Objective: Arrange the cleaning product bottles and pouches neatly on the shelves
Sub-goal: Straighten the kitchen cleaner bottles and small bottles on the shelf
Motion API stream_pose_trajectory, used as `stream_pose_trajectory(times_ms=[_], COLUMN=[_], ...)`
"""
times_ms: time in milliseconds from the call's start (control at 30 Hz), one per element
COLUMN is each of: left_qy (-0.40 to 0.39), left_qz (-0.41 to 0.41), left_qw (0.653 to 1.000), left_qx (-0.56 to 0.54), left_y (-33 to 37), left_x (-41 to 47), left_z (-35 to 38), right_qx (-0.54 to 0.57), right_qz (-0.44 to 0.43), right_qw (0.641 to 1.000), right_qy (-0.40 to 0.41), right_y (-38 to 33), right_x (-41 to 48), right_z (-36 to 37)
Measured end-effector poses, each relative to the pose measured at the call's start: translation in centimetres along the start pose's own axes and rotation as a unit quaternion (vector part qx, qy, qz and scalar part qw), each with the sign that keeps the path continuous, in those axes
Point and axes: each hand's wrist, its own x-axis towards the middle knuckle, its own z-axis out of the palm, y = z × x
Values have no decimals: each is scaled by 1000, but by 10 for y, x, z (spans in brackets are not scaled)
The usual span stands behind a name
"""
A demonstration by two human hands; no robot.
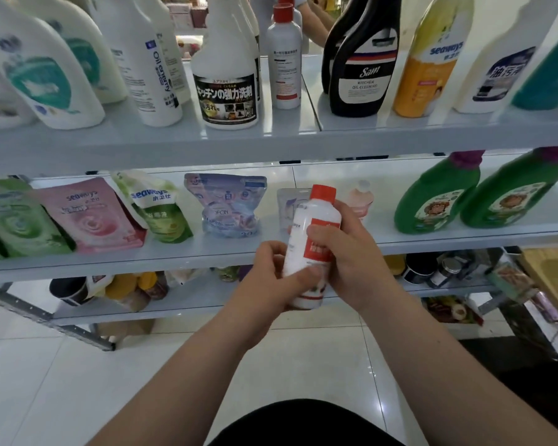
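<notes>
Both my hands hold a white bottle with a red cap [316, 217] in front of the middle shelf [207, 257]. My left hand [273, 281] grips its lower part, thumb across the front. My right hand [348, 252] wraps round its middle from the right. On the middle shelf stand pouches: a green pouch [16, 220], a pink pouch [94, 215], a green-white spouted pouch [157, 204] and a blue pouch [227, 206]. Two green bottles [438, 194] stand at the right. The top shelf [271, 141] carries a similar white red-capped bottle [284, 59] among other bottles.
A small silver pouch [287, 204] and a pale pink bottle [361, 197] stand behind the held bottle. The bottom shelf [190, 304] holds cans and bags. A wooden surface [554, 272] juts in at the right. White floor tiles lie below.
</notes>
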Motion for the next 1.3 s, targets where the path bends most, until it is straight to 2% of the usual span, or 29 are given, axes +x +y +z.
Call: stream_pose_trajectory(times_ms=[67,133,200,267,333,400,500,533,567,633,733,800,867,933,1033,1133,1200,1300], left_qy=[-6,-3,7,68,143,187,210,208,199,165,64,-43,-120,-128,-58,17,33,32], left_qz=[10,53,95,132,172,198,260,273,269,233,165,105,78,83,99,158,176,185], left_qw=[1000,994,982,962,921,873,779,760,757,800,903,951,959,959,960,931,923,935], left_qx=[10,93,166,231,320,404,530,552,561,528,392,288,245,238,257,329,340,301], left_y=[-2,-1,0,1,-1,-5,-9,-9,-8,-3,8,12,11,9,10,15,17,27], left_x=[-1,-4,-11,-15,-14,-13,-14,-16,-18,-23,-30,-32,-33,-31,-28,-18,-11,1], left_z=[-10,-22,-32,-39,-47,-57,-70,-73,-74,-77,-88,-96,-103,-105,-100,-86,-76,-66], right_qx=[-15,-54,-143,-247,-363,-472,-562,-574,-588,-626,-637,-618,-603,-613,-625,-626,-617,-615], right_qz=[-38,-52,-57,-85,-142,-154,-109,-108,-117,-167,-313,-338,-320,-303,-244,-174,-162,-180], right_qw=[999,995,984,964,921,868,820,811,800,762,703,708,727,727,741,760,769,767], right_qy=[-32,-67,-89,-50,21,34,9,14,20,13,-34,-53,-67,-64,-32,14,37,41], right_y=[4,6,1,-8,-13,-12,-10,-10,-11,-13,-17,-20,-22,-24,-26,-33,-41,-66], right_x=[-6,-11,-13,-14,-10,-5,-1,0,1,2,-2,-5,-5,-5,4,15,21,29], right_z=[10,17,22,27,31,34,43,47,51,57,60,62,66,71,74,71,69,67])
